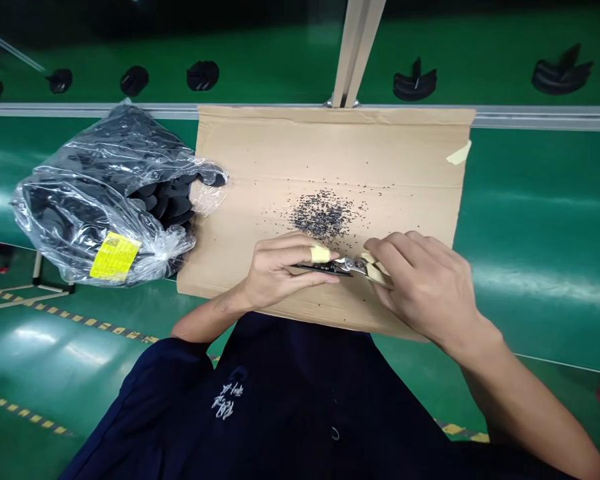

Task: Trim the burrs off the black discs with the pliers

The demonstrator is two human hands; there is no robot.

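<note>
Closest to me is my dark blue shirt (300, 393), its front up against the near edge of the cardboard sheet (250, 143). Over the near part of that sheet, my left hand (275, 270) pinches a thin black piece (325, 269) between thumb and fingers, with yellow tape (321, 254) round one finger. My right hand (425, 287) is wrapped round the handles of the cutters (355, 265), and their metal nose meets the end of the black piece — my fingers hide much of it, so I can't tell whether the blades are biting.

Just past my hands, around the middle of the sheet, lies a scatter of small black bits (325, 215), dense at its core and thinning outward. Over the sheet's left edge sprawls a clear plastic bag (80, 200) full of dark flat pieces (173, 200), a yellow label (115, 256) on its near side; it covers part of that edge. A strip of pale tape (459, 153) sits at the sheet's right edge, and the green counter (530, 220) runs on beyond it.

Along the sheet's far edge runs a metal rail (545, 118), with an upright post (357, 53) rising from it. Farther still — beyond the rail — black parts (203, 75) stand in a row on green.
</note>
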